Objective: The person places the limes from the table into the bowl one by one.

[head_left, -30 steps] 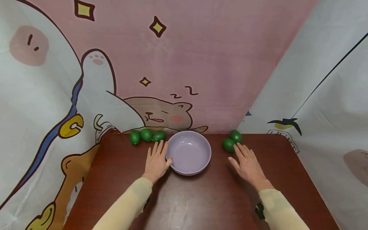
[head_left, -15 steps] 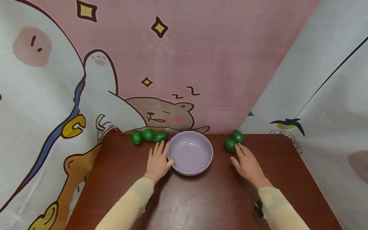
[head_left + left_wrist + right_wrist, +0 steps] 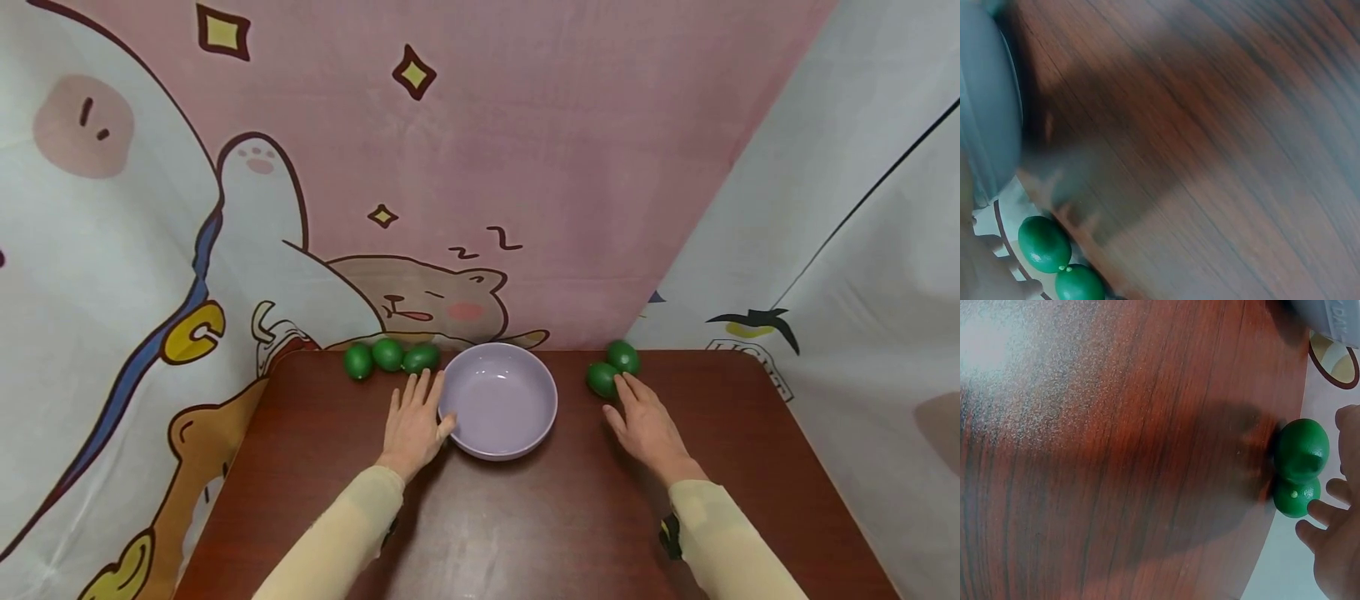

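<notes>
With fingers straight and spread, my left hand [image 3: 414, 427] is beside the one bowl [image 3: 498, 404], near three limes [image 3: 387, 355] along the table's [image 3: 510, 529] far edge. My right hand [image 3: 651, 427], fingers extended, is just beside two limes [image 3: 602, 379] right of the bowl.

There are five green limes [image 3: 387, 354], three left of the frame's middle and two right of it. There is one purple bowl [image 3: 498, 408] and one brown surface [image 3: 487, 517]. I see one left grip [image 3: 415, 423], one right grip [image 3: 651, 427] and two sleeves [image 3: 337, 533]. Three yellow stars [image 3: 413, 73] are in the upper left.
</notes>
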`<move>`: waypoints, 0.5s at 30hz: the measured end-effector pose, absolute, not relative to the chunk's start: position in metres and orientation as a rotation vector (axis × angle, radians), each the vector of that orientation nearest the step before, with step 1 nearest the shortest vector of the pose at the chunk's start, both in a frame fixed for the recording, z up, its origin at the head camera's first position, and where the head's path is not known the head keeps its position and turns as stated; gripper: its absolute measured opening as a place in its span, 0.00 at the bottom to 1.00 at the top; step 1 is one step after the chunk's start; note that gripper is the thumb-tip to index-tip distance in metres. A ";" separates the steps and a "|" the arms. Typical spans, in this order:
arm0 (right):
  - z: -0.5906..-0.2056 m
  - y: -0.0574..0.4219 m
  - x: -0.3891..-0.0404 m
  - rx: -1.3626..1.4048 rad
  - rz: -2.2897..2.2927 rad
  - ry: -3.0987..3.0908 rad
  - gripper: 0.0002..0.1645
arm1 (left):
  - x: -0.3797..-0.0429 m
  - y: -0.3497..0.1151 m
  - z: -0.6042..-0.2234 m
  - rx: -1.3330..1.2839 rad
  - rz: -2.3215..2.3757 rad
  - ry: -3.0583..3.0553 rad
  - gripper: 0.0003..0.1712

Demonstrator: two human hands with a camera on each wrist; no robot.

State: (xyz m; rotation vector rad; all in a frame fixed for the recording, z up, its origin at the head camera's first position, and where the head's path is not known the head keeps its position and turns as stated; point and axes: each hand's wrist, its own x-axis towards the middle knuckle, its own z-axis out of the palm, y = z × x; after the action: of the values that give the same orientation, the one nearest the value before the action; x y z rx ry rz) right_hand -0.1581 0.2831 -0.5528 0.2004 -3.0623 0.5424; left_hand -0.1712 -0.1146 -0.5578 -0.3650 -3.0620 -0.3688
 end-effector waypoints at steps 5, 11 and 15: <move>-0.553 0.284 -0.159 0.190 0.545 -3.060 0.41 | -0.172 -0.118 -0.560 -0.401 -0.359 -3.014 0.40; -0.553 0.283 -0.158 0.185 0.557 -3.061 0.42 | -0.172 -0.120 -0.564 -0.380 -0.411 -2.978 0.34; -0.553 0.281 -0.159 0.192 0.561 -3.050 0.42 | -0.171 -0.119 -0.567 -0.354 -0.427 -2.971 0.33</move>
State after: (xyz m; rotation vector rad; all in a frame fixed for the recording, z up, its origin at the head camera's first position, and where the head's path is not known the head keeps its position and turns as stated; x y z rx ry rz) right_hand -0.1590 0.2809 -0.5531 0.1915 -3.0498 0.5614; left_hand -0.1708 -0.1187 -0.5666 -0.3544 -2.9711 -0.4266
